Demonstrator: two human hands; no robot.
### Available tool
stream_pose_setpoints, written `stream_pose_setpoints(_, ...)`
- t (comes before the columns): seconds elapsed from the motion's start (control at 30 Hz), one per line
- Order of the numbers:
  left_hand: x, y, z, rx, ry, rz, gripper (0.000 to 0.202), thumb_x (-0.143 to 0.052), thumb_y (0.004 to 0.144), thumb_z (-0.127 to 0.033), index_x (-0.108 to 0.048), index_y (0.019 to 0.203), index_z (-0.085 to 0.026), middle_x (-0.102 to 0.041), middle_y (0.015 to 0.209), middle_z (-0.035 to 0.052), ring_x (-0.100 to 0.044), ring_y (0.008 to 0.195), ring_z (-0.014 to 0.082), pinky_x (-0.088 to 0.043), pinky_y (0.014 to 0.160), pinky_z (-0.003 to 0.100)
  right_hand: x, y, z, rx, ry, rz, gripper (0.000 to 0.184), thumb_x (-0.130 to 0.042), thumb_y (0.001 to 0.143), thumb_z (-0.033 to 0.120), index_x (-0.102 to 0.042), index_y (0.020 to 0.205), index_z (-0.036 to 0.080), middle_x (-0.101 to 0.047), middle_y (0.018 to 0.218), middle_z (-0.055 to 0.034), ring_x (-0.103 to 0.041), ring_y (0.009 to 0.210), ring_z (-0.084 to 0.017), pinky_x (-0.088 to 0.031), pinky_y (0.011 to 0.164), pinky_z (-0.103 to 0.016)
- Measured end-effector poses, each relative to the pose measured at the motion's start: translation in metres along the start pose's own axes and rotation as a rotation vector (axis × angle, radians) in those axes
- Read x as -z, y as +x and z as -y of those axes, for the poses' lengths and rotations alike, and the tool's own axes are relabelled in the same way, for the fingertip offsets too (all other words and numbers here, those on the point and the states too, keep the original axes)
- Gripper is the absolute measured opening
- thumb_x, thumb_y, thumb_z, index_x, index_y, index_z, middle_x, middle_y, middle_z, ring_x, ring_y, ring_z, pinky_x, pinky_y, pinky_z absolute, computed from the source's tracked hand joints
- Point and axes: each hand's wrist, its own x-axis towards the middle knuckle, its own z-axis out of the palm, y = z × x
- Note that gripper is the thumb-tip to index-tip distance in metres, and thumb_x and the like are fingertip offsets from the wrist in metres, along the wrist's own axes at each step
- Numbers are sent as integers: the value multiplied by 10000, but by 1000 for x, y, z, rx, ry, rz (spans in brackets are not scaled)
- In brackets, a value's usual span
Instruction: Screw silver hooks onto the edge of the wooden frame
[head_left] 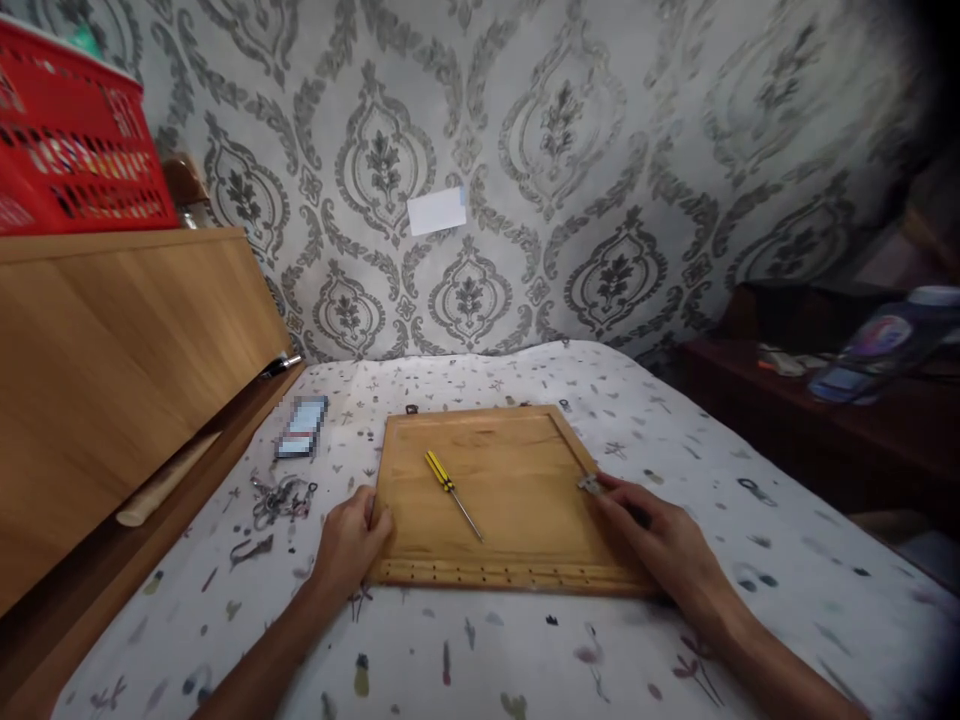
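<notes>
A wooden board with a raised frame and rows of small holes along its near edge lies flat in front of me. My left hand is closed on the board's left edge, thumb on top. At the right edge, my right hand pinches a small silvery metal piece against the frame; its exact kind is too small to tell. A screwdriver with a yellow and black handle rests on the board, its tip pointing toward me. Beside the left hand is a pile of small metal parts.
A patterned white cloth covers the surface. A phone lies at the left, near a wooden cabinet bearing a red basket. On the right, a bottle stands on a dark red table. Wallpaper covers the wall behind.
</notes>
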Motion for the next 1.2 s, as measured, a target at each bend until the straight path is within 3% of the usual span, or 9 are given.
stream_pose_setpoints(0.2,1,-2,-2,-8,-12,31,141,-543,879,-340,-617,894,-220,-516,603,-60,-530,589,157,-342,611,262,0,-2,-6,-15,-4,-8,349,-584,789,573,-721,742,256,-742,1314,-112,-743,1053,-394,-588,770,-463)
stream_pose_setpoints(0.3,3,-2,-1,-28,-11,44,147,-531,894,-349,-598,909,-219,-526,617,-55,-529,587,159,-340,611,269,-1,-5,-2,-11,22,-33,370,-608,799,605,-721,748,256,-748,1299,-110,-720,1106,-384,-577,850,-473)
stream_pose_setpoints(0.47,19,-2,1,-122,-36,58,279,-432,988,-432,-597,987,-207,-562,647,-31,-569,632,182,-402,653,290,3,-18,33,4,134,-227,361,-682,794,604,-748,737,254,-750,1118,-126,-686,1075,-335,-498,1022,-506)
stream_pose_setpoints(0.57,30,-9,-2,-189,-39,22,300,-392,1023,-378,-605,1111,-185,-656,846,34,-618,788,199,-462,774,316,-3,-31,63,7,273,-171,340,-721,799,591,-759,764,256,-726,976,-86,-673,967,-274,-528,935,-447)
stream_pose_setpoints(0.6,32,-14,-4,-246,-31,7,281,-401,1027,-348,-614,1116,-187,-671,911,51,-620,836,201,-472,800,319,-7,-36,73,-15,369,-96,339,-761,767,588,-752,734,251,-724,932,-76,-665,928,-257,-535,886,-416)
stream_pose_setpoints(0.73,30,-43,-20,-814,159,-77,230,-431,1048,-204,-649,1113,-164,-690,943,82,-616,883,213,-504,822,344,-30,-51,107,-163,650,116,369,-853,683,595,-778,740,239,-722,807,-43,-633,769,-185,-526,745,-324)
stream_pose_setpoints(0.83,24,-59,-30,-965,265,-79,233,-433,1021,-119,-646,1117,-114,-684,893,86,-600,797,216,-506,710,353,-47,-57,125,-237,810,228,350,-897,654,561,-784,701,233,-715,730,-22,-627,718,-156,-528,736,-299)
stream_pose_setpoints(1.03,25,-55,-34,-902,103,-35,202,-463,1022,-137,-663,995,-143,-665,820,59,-607,751,196,-501,668,328,-72,-63,137,-472,1116,384,367,-980,527,505,-796,671,222,-742,720,-14,-653,685,-124,-558,689,-253)
stream_pose_setpoints(1.2,33,-56,-38,-629,-320,6,163,-512,1025,-177,-672,1055,-182,-707,852,34,-644,748,144,-511,693,248,-87,-75,141,-536,1173,409,322,-982,550,450,-802,671,213,-767,727,-23,-690,701,-133,-575,725,-264)
